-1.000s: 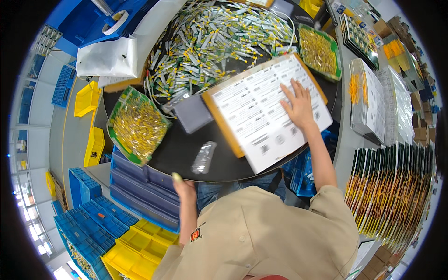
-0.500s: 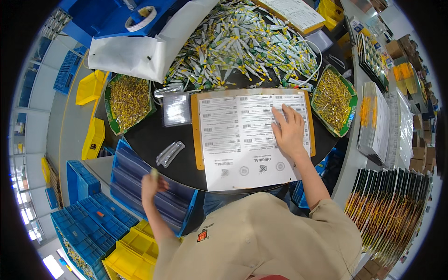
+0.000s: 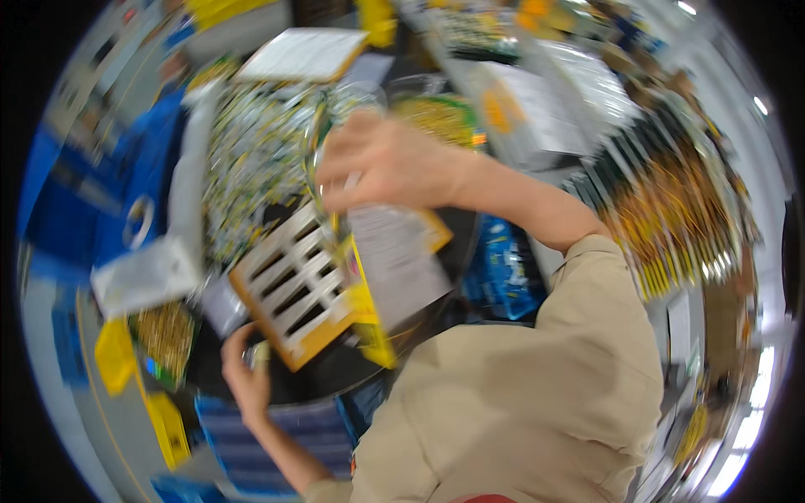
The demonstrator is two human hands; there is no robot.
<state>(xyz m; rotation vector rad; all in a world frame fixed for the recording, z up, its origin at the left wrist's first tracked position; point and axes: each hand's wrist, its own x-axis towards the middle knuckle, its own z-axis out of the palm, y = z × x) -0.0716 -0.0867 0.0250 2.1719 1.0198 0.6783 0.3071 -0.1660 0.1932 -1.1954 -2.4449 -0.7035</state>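
Raised over the work board, my right hand point(image 3: 377, 163) is closed on a thin green-and-yellow card point(image 3: 314, 142), seen almost edge-on and smeared by motion. Below it, a yellow strip point(image 3: 362, 293) hangs down across the board; whether it belongs to the card I cannot tell. The slotted board point(image 3: 293, 281), with its wooden edge, lies tilted on the black table, its slots showing. A white printed sheet point(image 3: 398, 268) covers its right side. At the board's near left corner, my left hand point(image 3: 247, 373) curls round a small shiny clear plastic piece point(image 3: 250, 356). A pale cover sits on one finger.
A heap of small tubes point(image 3: 251, 168) fills the far table. Trays of small yellow pieces stand left point(image 3: 163, 335) and right point(image 3: 436, 117). Stacked cards point(image 3: 671, 193) line the right side. A blue crate point(image 3: 277, 444) is below the table's front edge.
The view has swung right and blurred. My right hand has left the sheet and risen with a card. The sheet has shifted, baring slots. My left hand has moved up to the table.
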